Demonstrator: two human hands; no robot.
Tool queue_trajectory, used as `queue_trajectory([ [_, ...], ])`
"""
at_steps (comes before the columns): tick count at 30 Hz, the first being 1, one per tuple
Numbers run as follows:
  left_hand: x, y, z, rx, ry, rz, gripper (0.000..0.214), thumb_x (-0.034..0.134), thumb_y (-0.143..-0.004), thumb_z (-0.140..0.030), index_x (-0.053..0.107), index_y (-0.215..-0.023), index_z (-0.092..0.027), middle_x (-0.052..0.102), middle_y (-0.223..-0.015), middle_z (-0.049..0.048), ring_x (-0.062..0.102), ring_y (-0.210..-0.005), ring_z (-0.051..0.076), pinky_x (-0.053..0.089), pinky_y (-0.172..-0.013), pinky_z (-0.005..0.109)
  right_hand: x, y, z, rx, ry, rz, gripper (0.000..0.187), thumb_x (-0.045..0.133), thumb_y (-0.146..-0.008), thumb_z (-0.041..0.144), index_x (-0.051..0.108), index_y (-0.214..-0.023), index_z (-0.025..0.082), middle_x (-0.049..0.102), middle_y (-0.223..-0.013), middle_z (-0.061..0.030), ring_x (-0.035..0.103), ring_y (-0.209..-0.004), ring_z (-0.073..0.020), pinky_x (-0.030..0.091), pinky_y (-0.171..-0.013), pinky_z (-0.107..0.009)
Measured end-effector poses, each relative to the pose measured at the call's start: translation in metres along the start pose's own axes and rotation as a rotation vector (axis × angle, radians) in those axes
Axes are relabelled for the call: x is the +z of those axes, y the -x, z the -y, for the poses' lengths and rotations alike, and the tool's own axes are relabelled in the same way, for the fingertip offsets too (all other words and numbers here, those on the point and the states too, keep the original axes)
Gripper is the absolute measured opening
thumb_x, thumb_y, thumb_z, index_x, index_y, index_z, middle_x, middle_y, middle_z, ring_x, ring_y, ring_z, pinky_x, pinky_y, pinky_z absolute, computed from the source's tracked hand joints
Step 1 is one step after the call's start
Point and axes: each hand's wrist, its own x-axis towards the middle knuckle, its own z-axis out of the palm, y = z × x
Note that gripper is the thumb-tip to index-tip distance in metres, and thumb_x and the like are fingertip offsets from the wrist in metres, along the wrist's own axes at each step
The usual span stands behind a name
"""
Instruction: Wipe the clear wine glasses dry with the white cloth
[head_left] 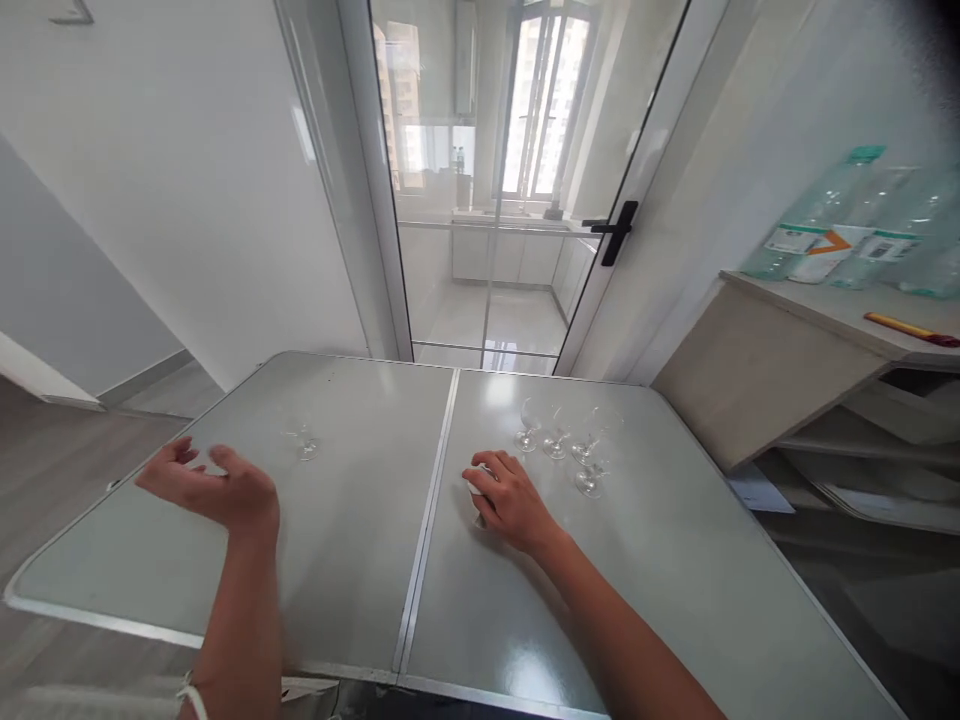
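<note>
A grey folding table [360, 540] fills the lower view. My left hand [214, 487] hovers over its left half with the fingers loosely curled and apart, holding nothing. A small clear stemmed glass [306, 444] stands just beyond it. My right hand [507, 497] rests on the right half, fingers closed over a small clear glass object [475, 486] that is mostly hidden. Several small stemmed glasses [564, 440] stand in a cluster just beyond and to the right of that hand.
A glass sliding door [495, 200] with a black handle [616, 230] stands behind the table. A wooden shelf unit [795, 350] at right carries clear plastic bottles [825, 225] and a red-and-yellow tool [909, 328]. Wood floor lies to the left.
</note>
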Motion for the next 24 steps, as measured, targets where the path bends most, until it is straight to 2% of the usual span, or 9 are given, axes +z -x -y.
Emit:
queue_trajectory([
  [1,-0.001,-0.002,0.009,-0.054,-0.11,0.024,0.056,0.06,-0.08,-0.019,0.035,-0.13,-0.01,0.034,-0.143,0.0244,0.036,-0.136,0.04,0.03,-0.113,0.063,0.0,0.0,0.0,0.018,0.008,-0.026,0.035,0.053,-0.092,0.016,0.069,-0.123,0.023,0.059,-0.125,-0.0106,0.053,-0.114,-0.0258,0.044,-0.101,-0.04],
  [5,0.006,-0.009,0.036,-0.256,-0.333,0.34,0.09,0.078,-0.062,-0.02,0.033,-0.138,-0.001,0.044,-0.14,0.033,0.042,-0.136,0.051,0.039,-0.107,0.068,0.004,0.001,-0.003,0.109,-0.015,-0.068,0.036,0.052,-0.095,0.021,0.069,-0.127,0.025,0.053,-0.107,-0.0085,0.054,-0.095,-0.0214,0.048,-0.087,-0.032],
  [7,0.014,-0.012,0.045,-0.276,-0.329,0.429,0.111,0.088,-0.055,-0.03,0.027,-0.144,-0.002,0.041,-0.144,0.0342,0.04,-0.138,0.052,0.041,-0.107,0.067,0.006,0.001,-0.004,0.162,-0.048,-0.077,0.036,0.048,-0.098,0.025,0.068,-0.129,0.027,0.052,-0.102,-0.006,0.054,-0.083,-0.0176,0.048,-0.078,-0.028],
  [9,0.023,-0.013,0.051,-0.223,-0.294,0.459,0.121,0.092,-0.052,-0.039,0.025,-0.147,-0.005,0.039,-0.148,0.0322,0.04,-0.14,0.049,0.041,-0.11,0.063,0.008,0.001,-0.006,0.214,-0.102,-0.118,0.037,0.044,-0.101,0.029,0.068,-0.129,0.028,0.053,-0.098,-0.0039,0.053,-0.074,-0.0146,0.046,-0.072,-0.026],
  [12,0.038,-0.01,0.054,-0.133,-0.199,0.443,0.113,0.089,-0.058,-0.046,0.028,-0.147,-0.014,0.046,-0.145,0.024,0.049,-0.135,0.042,0.043,-0.11,0.057,0.015,-0.001,-0.013,0.264,-0.249,-0.17,0.037,0.042,-0.102,0.035,0.074,-0.117,0.023,0.055,-0.08,0.0,0.049,-0.064,-0.0126,0.04,-0.064,-0.024],
  [14,0.048,-0.004,0.054,-0.13,-0.14,0.428,0.103,0.086,-0.063,-0.047,0.031,-0.144,-0.017,0.054,-0.138,0.0196,0.056,-0.128,0.039,0.046,-0.106,0.055,0.022,-0.003,-0.021,0.297,-0.344,-0.173,0.04,0.044,-0.101,0.039,0.076,-0.092,0.018,0.048,-0.064,0.0028,0.043,-0.058,-0.0119,0.035,-0.059,-0.023],
  [17,0.057,0.003,0.053,-0.143,-0.076,0.445,0.08,0.079,-0.073,-0.047,0.037,-0.136,-0.02,0.063,-0.126,0.0158,0.062,-0.12,0.035,0.048,-0.104,0.052,0.029,-0.007,-0.029,0.326,-0.424,-0.167,0.048,0.046,-0.099,0.043,0.064,-0.063,0.017,0.043,-0.059,0.0035,0.041,-0.057,-0.0118,0.032,-0.057,-0.023],
  [21,0.06,0.011,0.035,-0.103,0.06,0.452,0.057,0.068,-0.083,-0.039,0.043,-0.132,-0.022,0.07,-0.105,0.0082,0.071,-0.099,0.025,0.053,-0.095,0.046,0.026,-0.007,-0.03,0.256,-0.32,-0.221,0.042,0.049,-0.098,0.041,0.058,-0.063,0.019,0.059,-0.08,-0.0022,0.054,-0.078,-0.0156,0.042,-0.075,-0.025],
  [24,0.067,0.026,-0.002,0.018,0.184,0.49,0.056,0.069,-0.083,-0.044,0.051,-0.131,-0.023,0.071,-0.101,0.0058,0.072,-0.088,0.021,0.056,-0.087,0.038,0.021,-0.006,-0.031,0.309,-0.235,-0.224,0.043,0.046,-0.099,0.042,0.051,-0.063,0.021,0.048,-0.061,0.0024,0.046,-0.063,-0.0147,0.039,-0.07,-0.026],
])
